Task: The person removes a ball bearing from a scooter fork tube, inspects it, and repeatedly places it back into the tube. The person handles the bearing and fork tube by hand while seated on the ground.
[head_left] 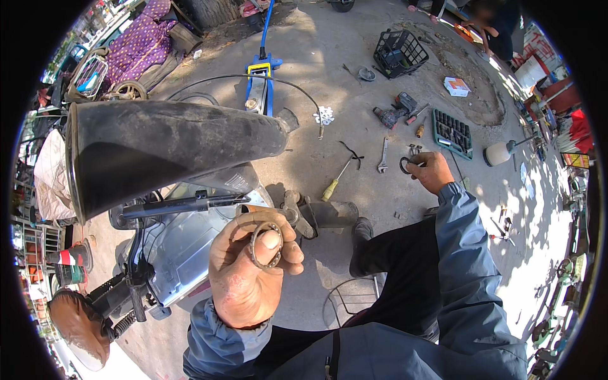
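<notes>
My left hand (pixel 244 288) is closed around a greasy metal bearing ring (pixel 254 248), with the thumb pressed through its opening. The ring looks beaded along its edge. Farther right, my right hand (pixel 436 172) pinches a thin dark ring (pixel 404 166) between thumb and fingers, above the ground. Left of my left hand lies a two-wheeler on its side, with a long black fender-like part (pixel 177 139), a silver panel (pixel 196 237) and a brown round saddle (pixel 79 320). A metal fork-like joint (pixel 294 209) shows just beyond the left fingers.
On the concrete lie a yellow-handled screwdriver (pixel 330 189), an adjustable wrench (pixel 383 156), a cordless drill (pixel 394 112) and a green socket tray (pixel 452 133). A blue floor jack (pixel 258 85) and black crate (pixel 400 54) stand farther off. Another person (pixel 500 28) crouches at upper right.
</notes>
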Demonstrator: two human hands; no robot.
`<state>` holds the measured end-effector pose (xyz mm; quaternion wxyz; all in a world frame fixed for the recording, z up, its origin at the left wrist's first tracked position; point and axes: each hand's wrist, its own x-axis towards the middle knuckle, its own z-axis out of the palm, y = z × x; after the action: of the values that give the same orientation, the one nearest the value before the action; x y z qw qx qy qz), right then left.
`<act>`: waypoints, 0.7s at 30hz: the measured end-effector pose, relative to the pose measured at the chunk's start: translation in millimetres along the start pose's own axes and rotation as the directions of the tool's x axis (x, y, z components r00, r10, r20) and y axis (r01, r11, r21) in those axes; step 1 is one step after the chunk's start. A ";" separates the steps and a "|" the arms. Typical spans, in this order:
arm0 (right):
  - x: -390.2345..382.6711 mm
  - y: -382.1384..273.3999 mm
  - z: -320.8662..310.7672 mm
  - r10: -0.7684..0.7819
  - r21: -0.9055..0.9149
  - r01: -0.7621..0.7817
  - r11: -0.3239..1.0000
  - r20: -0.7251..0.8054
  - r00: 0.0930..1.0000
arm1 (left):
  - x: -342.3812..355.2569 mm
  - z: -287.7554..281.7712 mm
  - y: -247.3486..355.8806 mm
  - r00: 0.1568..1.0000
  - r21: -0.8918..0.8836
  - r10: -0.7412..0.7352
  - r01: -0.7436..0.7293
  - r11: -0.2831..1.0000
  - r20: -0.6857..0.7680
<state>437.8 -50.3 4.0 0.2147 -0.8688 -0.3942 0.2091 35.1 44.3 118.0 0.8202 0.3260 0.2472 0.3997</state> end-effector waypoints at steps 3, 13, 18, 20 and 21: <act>-0.9 -0.9 -0.3 -0.006 0.008 0.006 1.000 -0.004 1.000 | 0.4 -0.7 -0.7 1.000 -0.003 0.008 -0.008 1.000 0.010; 1.3 5.1 2.6 -0.027 0.046 0.027 0.999 -0.004 1.000 | 1.4 -3.6 -2.4 0.999 -0.002 0.012 -0.012 1.000 0.041; 1.8 7.0 3.9 -0.016 0.031 0.017 0.999 -0.028 0.999 | 1.7 -5.6 -4.2 0.998 -0.011 0.017 -0.016 1.000 0.066; 1.3 6.3 4.0 -0.020 0.034 0.021 0.999 -0.033 0.999 | 2.1 -6.3 -4.7 0.996 -0.004 0.021 -0.021 1.000 0.082; 0.6 5.1 3.7 -0.024 0.036 0.025 0.999 -0.037 0.999 | 2.5 -7.3 -5.1 0.996 0.000 0.023 -0.023 1.000 0.091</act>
<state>439.2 -52.0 -1.9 0.2401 -0.8634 -0.3971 0.1977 34.2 46.4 109.1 0.8259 0.3470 0.2060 0.3938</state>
